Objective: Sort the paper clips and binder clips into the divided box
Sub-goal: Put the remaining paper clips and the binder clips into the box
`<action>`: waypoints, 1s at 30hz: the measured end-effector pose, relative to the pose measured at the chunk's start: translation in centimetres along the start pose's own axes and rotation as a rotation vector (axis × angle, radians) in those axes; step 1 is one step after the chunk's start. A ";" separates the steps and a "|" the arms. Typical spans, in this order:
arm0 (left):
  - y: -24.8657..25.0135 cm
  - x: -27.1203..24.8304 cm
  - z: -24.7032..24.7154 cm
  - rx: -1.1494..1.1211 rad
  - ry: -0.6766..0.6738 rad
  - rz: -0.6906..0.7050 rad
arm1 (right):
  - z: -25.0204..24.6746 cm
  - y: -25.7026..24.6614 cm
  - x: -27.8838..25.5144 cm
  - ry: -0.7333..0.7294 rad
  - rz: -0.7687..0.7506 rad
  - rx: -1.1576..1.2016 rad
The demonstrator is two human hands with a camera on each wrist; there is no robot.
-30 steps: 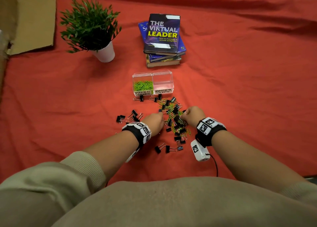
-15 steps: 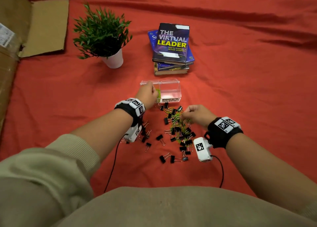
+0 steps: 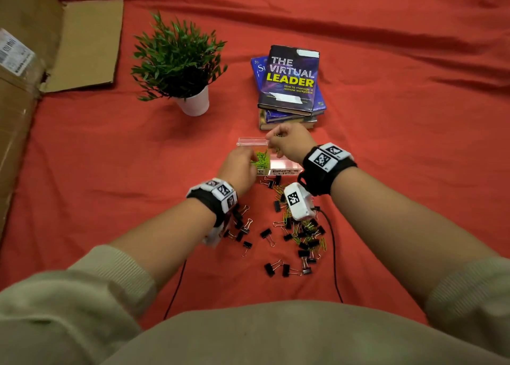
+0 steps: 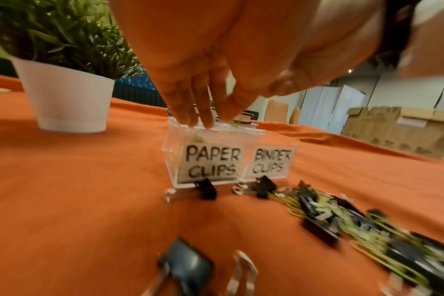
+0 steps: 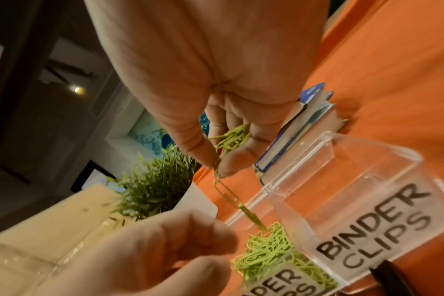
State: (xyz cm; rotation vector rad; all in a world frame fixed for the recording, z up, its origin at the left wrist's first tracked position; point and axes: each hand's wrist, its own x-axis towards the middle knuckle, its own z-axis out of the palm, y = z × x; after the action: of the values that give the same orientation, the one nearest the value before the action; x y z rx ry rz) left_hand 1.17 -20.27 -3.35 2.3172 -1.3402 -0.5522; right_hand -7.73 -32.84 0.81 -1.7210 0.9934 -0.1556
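A: Right wrist view: our right hand (image 5: 216, 112) pinches green paper clips (image 5: 231, 140), a linked chain dangling over the divided box (image 5: 355, 180), PAPER CLIPS side.

B: Left hand (image 5: 150, 250)?

A: Fingers loosely curled beside it; grip unclear. Clips look light, springy, tangle-prone; pinch the bunch, not 1 wire.

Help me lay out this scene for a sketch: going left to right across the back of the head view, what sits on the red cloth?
Cardboard box → potted plant → stack of books.
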 end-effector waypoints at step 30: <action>-0.2 -7.9 5.7 0.349 -0.274 0.212 | -3.2 13.8 -11.7 0.046 0.195 -0.432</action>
State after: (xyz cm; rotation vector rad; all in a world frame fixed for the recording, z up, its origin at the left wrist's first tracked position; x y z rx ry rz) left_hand -5.30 -14.07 -7.16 2.3835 -1.9199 -0.6247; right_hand -24.38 -28.06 -5.30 -1.9987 1.2917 0.1586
